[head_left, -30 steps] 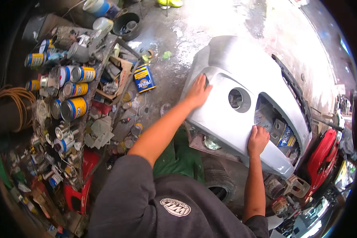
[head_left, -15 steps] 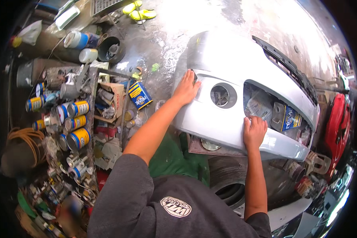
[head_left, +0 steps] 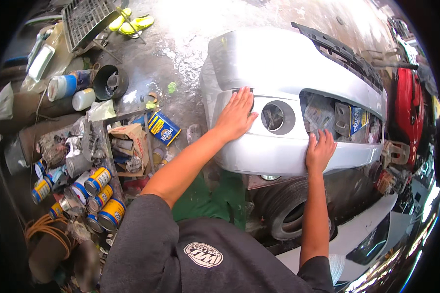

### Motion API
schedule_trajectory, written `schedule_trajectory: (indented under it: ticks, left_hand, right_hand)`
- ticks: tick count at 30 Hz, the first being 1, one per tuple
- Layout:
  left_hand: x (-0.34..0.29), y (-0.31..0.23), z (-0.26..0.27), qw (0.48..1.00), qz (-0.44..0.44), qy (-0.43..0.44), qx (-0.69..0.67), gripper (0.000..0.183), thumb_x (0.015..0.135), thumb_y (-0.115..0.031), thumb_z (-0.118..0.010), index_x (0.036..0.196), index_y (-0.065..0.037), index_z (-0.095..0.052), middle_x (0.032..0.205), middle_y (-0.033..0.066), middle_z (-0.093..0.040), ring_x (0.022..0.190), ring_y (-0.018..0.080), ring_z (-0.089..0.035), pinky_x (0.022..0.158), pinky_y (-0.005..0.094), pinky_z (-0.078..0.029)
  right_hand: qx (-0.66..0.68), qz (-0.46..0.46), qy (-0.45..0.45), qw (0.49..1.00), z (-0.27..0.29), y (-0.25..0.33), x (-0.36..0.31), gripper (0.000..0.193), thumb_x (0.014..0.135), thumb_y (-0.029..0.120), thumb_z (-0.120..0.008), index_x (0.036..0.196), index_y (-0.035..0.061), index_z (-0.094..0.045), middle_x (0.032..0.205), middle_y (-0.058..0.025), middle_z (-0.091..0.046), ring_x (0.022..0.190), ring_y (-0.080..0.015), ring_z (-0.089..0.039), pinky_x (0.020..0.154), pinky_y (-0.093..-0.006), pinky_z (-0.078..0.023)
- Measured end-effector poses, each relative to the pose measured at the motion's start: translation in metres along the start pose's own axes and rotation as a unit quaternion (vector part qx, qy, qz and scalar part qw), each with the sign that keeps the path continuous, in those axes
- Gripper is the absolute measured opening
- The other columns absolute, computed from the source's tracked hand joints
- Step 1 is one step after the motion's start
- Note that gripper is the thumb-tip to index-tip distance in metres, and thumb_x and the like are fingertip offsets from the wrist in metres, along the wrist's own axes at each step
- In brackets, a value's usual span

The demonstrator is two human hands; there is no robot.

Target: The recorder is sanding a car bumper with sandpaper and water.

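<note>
Laid flat on the silver bumper (head_left: 283, 80), left of its round hole (head_left: 275, 117): the left hand (head_left: 237, 115), fingers extended and nearly together, gripping nothing visible; impossible to tell about anything beneath the palm. At the lower rim of the large opening (head_left: 322, 110): the right hand (head_left: 320, 150), loosely spread, fingertips slightly bent over the edge, not visibly clamped.

Seems a thin plastic shell, likely light for its length, springy, smooth enough to slip under dry palms and easily scratched. Probably flexes most along the narrow strip below the opening; better held two-handed, by broad corner and rim. Placed ahead of the torso, beyond a tyre (head_left: 288, 215) and right of the workbench's (head_left: 108, 146) right edge, on a mostly hidden support.

Through the opening, a blue-labelled tin (head_left: 359, 122) with pale lettering. On the dark shirt (head_left: 151, 244), a lettered oval badge (head_left: 203, 255). Just outside the workbench's right edge, a lettered blue-and-yellow tin (head_left: 164, 128) and a red-printed carton (head_left: 137, 146). Inside that edge, yellow-and-blue cans (head_left: 111, 215), too small to read.
</note>
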State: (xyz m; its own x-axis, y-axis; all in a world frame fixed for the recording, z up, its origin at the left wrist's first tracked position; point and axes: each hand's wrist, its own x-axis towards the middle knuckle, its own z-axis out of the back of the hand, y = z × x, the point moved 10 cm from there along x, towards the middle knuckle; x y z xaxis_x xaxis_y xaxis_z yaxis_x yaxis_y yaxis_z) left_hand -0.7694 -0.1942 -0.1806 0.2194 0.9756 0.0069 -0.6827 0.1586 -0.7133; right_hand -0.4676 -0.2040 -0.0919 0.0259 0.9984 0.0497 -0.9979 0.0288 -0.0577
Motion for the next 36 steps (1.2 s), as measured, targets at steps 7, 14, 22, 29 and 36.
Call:
schedule_trajectory:
  ticks: [7,14,22,29,36]
  left_hand:
    - [0.045,-0.061,-0.025,0.976,-0.188,0.102,-0.042,0.064,0.106,-0.040,-0.043,0.151,0.006,-0.037,0.161,0.0210,-0.033,0.153,0.0310,-0.025,0.127,0.0434,-0.017]
    - [-0.004,0.019,0.011,0.980,-0.142,0.133,0.042,0.066,0.105,-0.038,-0.045,0.154,0.005,-0.031,0.165,0.0221,-0.024,0.154,0.0323,-0.021,0.127,0.0426,-0.015]
    - [0.043,-0.064,-0.030,0.973,-0.211,0.097,0.007,0.066,0.105,-0.040,-0.045,0.153,0.005,-0.033,0.163,0.0219,-0.028,0.154,0.0332,-0.022,0.127,0.0426,-0.016]
    - [0.007,0.013,0.012,0.976,-0.160,0.144,-0.038,0.063,0.104,-0.033,-0.048,0.154,0.002,-0.033,0.164,0.0197,-0.028,0.154,0.0320,-0.022,0.127,0.0439,-0.017]
    - [0.060,-0.050,-0.019,0.973,-0.175,0.110,-0.099,0.058,0.102,-0.030,-0.050,0.152,0.000,-0.040,0.158,0.0166,-0.040,0.147,0.0333,-0.035,0.123,0.0444,-0.025]
  right_hand:
    - [0.008,0.003,0.001,1.000,-0.002,-0.001,0.003,0.049,0.100,0.043,-0.054,0.131,0.0056,-0.061,0.143,-0.0179,-0.054,0.141,-0.0361,-0.040,0.122,-0.0550,-0.019]
    - [0.016,-0.011,0.001,1.000,0.003,0.001,-0.001,0.052,0.100,0.044,-0.053,0.132,0.0039,-0.060,0.142,-0.0164,-0.055,0.142,-0.0351,-0.040,0.122,-0.0542,-0.018]
    - [0.019,-0.012,0.007,1.000,0.000,-0.001,-0.002,0.054,0.100,0.045,-0.053,0.134,0.0040,-0.058,0.142,-0.0150,-0.056,0.142,-0.0341,-0.040,0.123,-0.0528,-0.018]
    - [0.023,-0.012,0.000,1.000,0.005,0.002,0.000,0.052,0.099,0.043,-0.054,0.134,0.0052,-0.058,0.141,-0.0142,-0.056,0.141,-0.0338,-0.041,0.122,-0.0539,-0.018]
    - [0.017,-0.008,0.003,1.000,0.000,0.004,0.001,0.050,0.099,0.042,-0.054,0.134,0.0065,-0.059,0.141,-0.0129,-0.057,0.141,-0.0331,-0.042,0.122,-0.0539,-0.018]
